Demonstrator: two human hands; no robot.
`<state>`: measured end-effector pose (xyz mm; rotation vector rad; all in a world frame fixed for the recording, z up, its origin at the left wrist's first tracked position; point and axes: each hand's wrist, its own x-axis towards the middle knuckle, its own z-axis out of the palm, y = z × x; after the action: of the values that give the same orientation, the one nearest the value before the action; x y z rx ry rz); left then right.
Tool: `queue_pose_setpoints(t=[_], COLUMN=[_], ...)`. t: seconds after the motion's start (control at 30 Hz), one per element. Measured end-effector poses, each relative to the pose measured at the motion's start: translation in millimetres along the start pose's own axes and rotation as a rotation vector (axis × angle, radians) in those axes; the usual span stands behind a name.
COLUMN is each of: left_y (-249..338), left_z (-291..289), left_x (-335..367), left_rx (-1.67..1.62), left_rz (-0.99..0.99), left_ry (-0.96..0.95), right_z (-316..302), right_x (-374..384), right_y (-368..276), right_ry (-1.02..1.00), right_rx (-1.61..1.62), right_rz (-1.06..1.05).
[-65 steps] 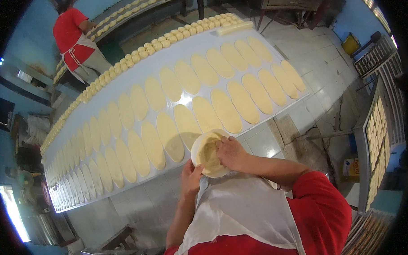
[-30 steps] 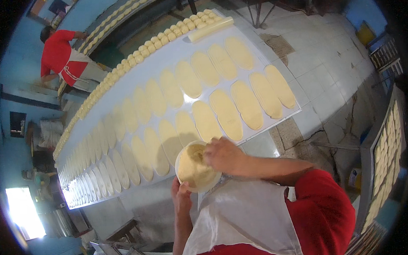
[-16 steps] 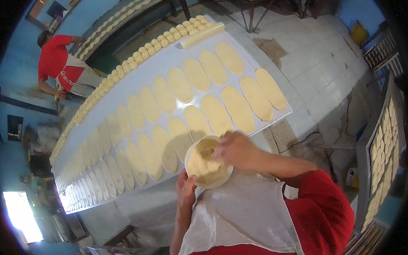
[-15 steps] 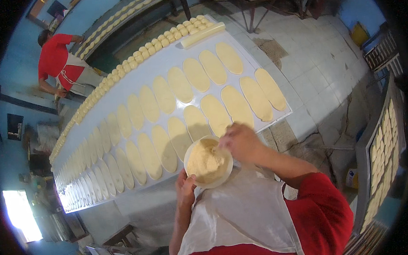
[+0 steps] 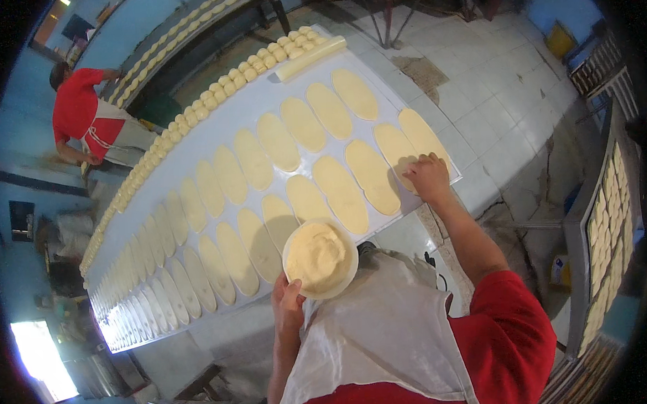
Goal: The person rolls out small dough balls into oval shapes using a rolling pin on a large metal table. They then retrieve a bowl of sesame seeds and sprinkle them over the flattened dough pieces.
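A white bowl (image 5: 353,263) with pale yellow, crumbly-looking filling (image 5: 315,256) is in my left hand (image 5: 289,304), gripped by its rim with the thumb on the near side. It is in front of my apron, by the table's near edge. My right hand (image 5: 428,177) is over the flat dough ovals (image 5: 343,195) at the table's right end. Its fingers are drawn together, pointing down above an oval (image 5: 393,146); whatever they pinch is too small to make out. Two long rows of such ovals stretch away to the left on the white table (image 5: 288,68).
Dough balls (image 5: 206,104) line the table's far edge, with a pale cylinder (image 5: 311,58) like a rolling pin at their right end. A co-worker in red (image 5: 78,104) stands at far left by another long table (image 5: 165,54). A tray of dough pieces (image 5: 609,227) stands at right.
My right hand has left the bowl and moved right, over the ovals at the table's right end. The bowl in my left hand has shifted slightly left and down in view.
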<state>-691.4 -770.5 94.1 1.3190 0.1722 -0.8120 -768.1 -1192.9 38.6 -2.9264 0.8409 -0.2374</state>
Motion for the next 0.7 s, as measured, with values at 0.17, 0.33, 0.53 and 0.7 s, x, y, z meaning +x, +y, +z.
queue_pose_setpoints(t=[0.17, 0.33, 0.53, 0.7], left_y=[8, 21, 46, 60], left_z=[2, 1, -18, -45], left_x=[23, 47, 74, 98], left_rx=[-0.03, 0.074, 0.107, 0.05], left_rz=[-0.055, 0.032, 0.028, -0.009], left_ry=[0.0, -0.009, 0.006, 0.072], right_z=[-37, -64, -52, -48], right_x=[-13, -22, 16, 53], right_y=[-86, -189, -230, -246], right_ry=[-0.018, -0.22, -0.338, -0.424], right_rx=[0.298, 0.185, 0.0, 0.28], right_rz=[-0.31, -0.734, -0.909, -0.761])
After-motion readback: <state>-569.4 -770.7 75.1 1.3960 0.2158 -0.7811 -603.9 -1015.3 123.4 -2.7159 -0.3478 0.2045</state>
